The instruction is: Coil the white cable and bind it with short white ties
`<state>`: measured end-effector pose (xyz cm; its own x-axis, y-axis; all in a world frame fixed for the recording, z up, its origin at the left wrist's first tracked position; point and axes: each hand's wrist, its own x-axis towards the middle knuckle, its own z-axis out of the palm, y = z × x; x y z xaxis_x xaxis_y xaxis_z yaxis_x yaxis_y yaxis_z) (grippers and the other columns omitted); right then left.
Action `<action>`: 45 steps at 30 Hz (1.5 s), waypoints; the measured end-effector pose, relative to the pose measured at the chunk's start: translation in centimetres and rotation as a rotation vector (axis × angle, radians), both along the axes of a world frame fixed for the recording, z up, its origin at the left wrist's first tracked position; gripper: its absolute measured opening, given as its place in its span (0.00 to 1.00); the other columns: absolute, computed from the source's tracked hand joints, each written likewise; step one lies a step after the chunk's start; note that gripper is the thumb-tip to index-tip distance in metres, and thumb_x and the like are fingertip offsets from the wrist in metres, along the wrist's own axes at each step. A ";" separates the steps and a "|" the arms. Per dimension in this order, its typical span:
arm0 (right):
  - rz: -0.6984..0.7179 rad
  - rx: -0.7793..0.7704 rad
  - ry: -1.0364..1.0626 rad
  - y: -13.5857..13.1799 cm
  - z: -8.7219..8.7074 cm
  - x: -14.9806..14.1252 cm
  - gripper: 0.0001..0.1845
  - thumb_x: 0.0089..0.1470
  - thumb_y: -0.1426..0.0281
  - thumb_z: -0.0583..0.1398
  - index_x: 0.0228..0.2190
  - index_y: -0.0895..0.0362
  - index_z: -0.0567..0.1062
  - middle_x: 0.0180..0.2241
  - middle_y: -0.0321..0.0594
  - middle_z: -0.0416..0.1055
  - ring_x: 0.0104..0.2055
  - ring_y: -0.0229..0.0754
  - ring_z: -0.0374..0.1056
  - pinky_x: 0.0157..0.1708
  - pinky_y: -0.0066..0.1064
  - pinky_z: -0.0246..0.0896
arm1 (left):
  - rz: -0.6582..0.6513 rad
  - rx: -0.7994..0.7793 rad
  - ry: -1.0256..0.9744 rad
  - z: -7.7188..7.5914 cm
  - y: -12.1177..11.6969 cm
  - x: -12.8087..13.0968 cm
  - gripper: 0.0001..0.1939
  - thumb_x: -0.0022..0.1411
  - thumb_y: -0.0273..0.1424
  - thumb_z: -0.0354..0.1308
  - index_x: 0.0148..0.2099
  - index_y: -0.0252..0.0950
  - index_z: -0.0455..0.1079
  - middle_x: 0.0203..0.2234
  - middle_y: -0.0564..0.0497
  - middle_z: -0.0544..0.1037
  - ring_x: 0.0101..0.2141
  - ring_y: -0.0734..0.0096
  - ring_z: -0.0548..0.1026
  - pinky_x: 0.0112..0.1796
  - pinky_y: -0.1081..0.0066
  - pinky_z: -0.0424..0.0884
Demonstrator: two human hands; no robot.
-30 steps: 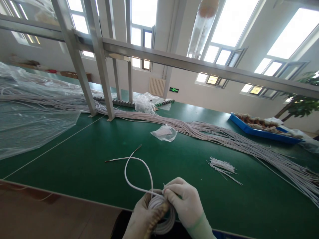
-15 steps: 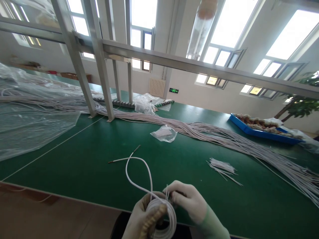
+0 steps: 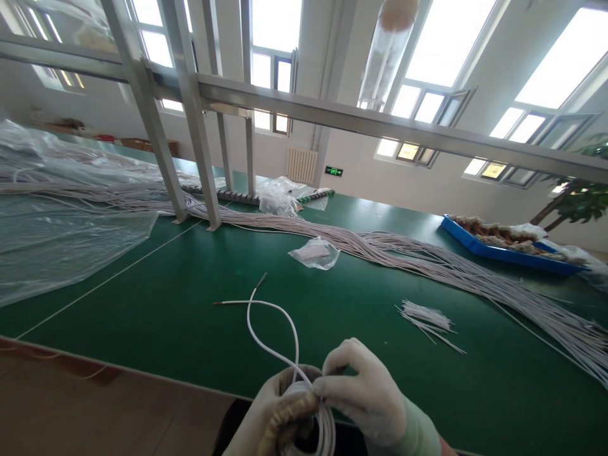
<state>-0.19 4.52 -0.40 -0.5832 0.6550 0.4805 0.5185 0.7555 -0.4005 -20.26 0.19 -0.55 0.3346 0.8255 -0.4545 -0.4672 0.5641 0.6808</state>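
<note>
Green table [image 3: 142, 304]: coiled cable [image 3: 313, 418] (both hands) trails ends away.

My green bench [image 3: 166, 304] carries a long white cable run [image 3: 427, 259], 1 small bag [image 3: 315, 252], cut ties [image 3: 425, 315], plastic sheeting [image 3: 61, 234], blue tray [image 3: 498, 244].

Both hands gloved. Left hand [image 3: 273, 415]: thin off-white glove, snug fit, with a darker brownish-gold ribbed or textured patch along the thumb side and palm edge. Right hand [image 3: 365, 396]: same off-white glove, smooth, slightly wrinkled over the knuckles. Right cuff runs into a pale green band at the wrist, reaching the bottom edge of frame. Left wrist is cut off by the frame edge, cuff not visible. No markings or logos readable on either glove.
</note>
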 end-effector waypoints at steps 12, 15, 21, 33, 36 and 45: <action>0.188 0.155 -0.496 1.3 2.5 0.3 0.06 0.53 0.73 0.57 0.26 0.53 0.71 0.26 0.40 0.69 0.27 0.43 0.58 0.30 0.38 0.55 | -0.198 0.140 0.370 -0.7 2.0 0.4 0.43 0.45 0.21 0.67 0.65 0.37 0.64 0.38 0.49 0.82 0.37 0.58 0.78 0.40 0.63 0.71; -0.027 -0.396 -0.158 1.1 1.6 0.0 0.12 0.57 0.72 0.55 0.23 0.53 0.68 0.24 0.36 0.65 0.28 0.42 0.59 0.30 0.34 0.57 | -0.073 0.252 0.557 -0.7 1.4 1.1 0.37 0.50 0.27 0.68 0.64 0.40 0.68 0.43 0.46 0.82 0.43 0.51 0.78 0.46 0.59 0.71; -0.237 -1.094 0.163 0.8 -0.6 -0.4 0.14 0.56 0.70 0.54 0.20 0.53 0.66 0.13 0.26 0.53 0.16 0.36 0.51 0.16 0.26 0.46 | 0.060 0.414 0.776 -1.5 1.0 2.0 0.32 0.57 0.38 0.67 0.63 0.44 0.72 0.48 0.44 0.81 0.49 0.46 0.76 0.51 0.57 0.67; 0.254 -0.444 -0.067 2.0 4.5 3.2 0.30 0.70 0.47 0.45 0.50 0.51 0.78 0.44 0.42 0.68 0.44 0.45 0.66 0.46 0.35 0.65 | -0.172 0.134 0.266 -0.8 1.8 0.7 0.47 0.42 0.23 0.68 0.67 0.35 0.62 0.39 0.47 0.81 0.37 0.58 0.76 0.41 0.63 0.71; 0.360 -0.491 0.005 2.4 4.2 3.3 0.33 0.66 0.42 0.50 0.54 0.53 0.75 0.45 0.43 0.69 0.42 0.44 0.66 0.43 0.34 0.65 | -0.158 0.135 0.116 -0.5 1.4 0.8 0.48 0.39 0.26 0.73 0.65 0.33 0.64 0.44 0.43 0.81 0.41 0.53 0.78 0.46 0.59 0.71; 0.343 -0.142 -0.255 1.9 4.1 2.5 0.26 0.72 0.53 0.46 0.36 0.55 0.75 0.35 0.40 0.69 0.33 0.41 0.60 0.35 0.35 0.55 | -0.169 0.029 0.130 2.4 1.0 1.0 0.43 0.43 0.19 0.69 0.63 0.34 0.66 0.44 0.44 0.81 0.46 0.50 0.79 0.53 0.53 0.71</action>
<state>2.28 6.45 3.68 -0.8662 0.4523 0.2127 0.3434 0.8478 -0.4042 -19.31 1.15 1.84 0.4095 0.7761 -0.4797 -0.2746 0.6062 0.7464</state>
